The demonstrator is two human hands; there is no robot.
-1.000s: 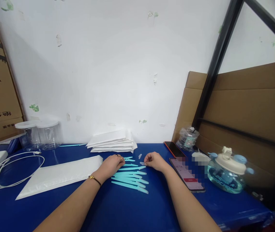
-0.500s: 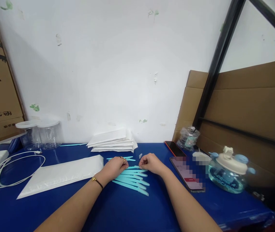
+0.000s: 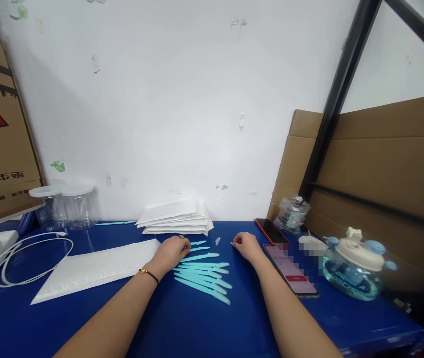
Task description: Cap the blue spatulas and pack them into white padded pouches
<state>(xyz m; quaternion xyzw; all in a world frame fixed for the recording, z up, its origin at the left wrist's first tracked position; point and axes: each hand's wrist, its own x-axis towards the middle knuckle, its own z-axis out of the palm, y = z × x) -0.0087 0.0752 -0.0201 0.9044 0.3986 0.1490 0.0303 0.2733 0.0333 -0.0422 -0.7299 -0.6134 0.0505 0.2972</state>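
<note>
Turquoise eyebrow razors [image 3: 200, 283], most with clear pale caps over their ends, lie fanned on the blue table in front of me. My left hand [image 3: 170, 252] is closed at their handle ends. One razor [image 3: 205, 256] runs out from under its fingers, tilted apart from the fan. Two more razors [image 3: 199, 248] lie just behind, partly hidden by that hand. To the right, my right hand [image 3: 247, 245] is raised off the razors, thumb and fingers pinched. A tiny pale bit shows at its fingertips, too small to name. Between the hands lies a small clear cap [image 3: 218, 241].
A white padded mailer [image 3: 96, 268] lies left, with a stack of mailers [image 3: 176, 219] by the wall. Two clear jars [image 3: 79, 209] and a white cable [image 3: 33, 238] are further left. Two phones [image 3: 297, 278] and a water bottle [image 3: 357, 268] stand right.
My right hand has drawn away from the razor's end, moving right. My left hand has shifted slightly back and left, and the razor beside it now shows more fully.
</note>
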